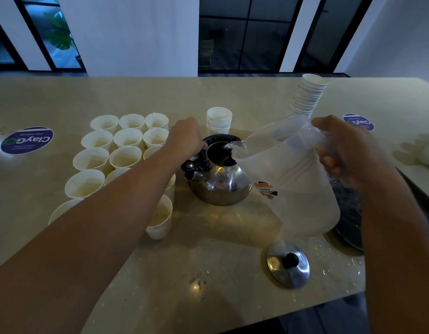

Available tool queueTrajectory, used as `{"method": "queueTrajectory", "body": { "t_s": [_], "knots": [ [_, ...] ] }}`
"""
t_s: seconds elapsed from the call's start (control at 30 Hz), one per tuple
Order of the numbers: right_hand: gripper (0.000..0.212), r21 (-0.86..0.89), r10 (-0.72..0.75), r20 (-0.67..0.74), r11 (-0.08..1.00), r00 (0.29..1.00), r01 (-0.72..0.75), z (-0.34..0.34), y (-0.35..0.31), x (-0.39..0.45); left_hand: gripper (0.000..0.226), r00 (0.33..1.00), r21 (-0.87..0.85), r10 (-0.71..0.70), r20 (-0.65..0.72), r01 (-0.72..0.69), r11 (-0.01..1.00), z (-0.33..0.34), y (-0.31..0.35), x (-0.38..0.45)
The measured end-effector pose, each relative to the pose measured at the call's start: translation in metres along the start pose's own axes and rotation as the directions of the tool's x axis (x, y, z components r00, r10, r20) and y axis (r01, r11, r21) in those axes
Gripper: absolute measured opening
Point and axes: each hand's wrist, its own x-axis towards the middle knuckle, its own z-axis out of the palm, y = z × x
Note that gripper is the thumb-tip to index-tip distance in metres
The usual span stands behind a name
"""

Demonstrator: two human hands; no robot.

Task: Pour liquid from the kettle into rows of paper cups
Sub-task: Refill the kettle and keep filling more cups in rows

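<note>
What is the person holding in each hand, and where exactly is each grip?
The right hand grips the handle of a tilted translucent plastic jug. The left hand holds the steel kettle at its black handle by the open top.

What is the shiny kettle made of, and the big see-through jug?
The kettle looks like polished metal, probably steel: it mirrors the room. The jug looks like cloudy, translucent plastic, since its handle and the water show through.
</note>
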Motion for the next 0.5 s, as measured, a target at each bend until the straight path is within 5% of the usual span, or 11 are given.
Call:
{"method": "queueTrajectory", "body": {
  "t_s": [0.5],
  "knots": [
    [0.052, -0.107, -0.032, -0.02, 0.994, 0.999, 0.029, 0.0021, -0.0026, 0.0037, 0.032, 1.0, -0.001, 0.013, -0.013, -0.013, 1.0, 0.0016, -0.0016, 0.0013]
  ]
}}
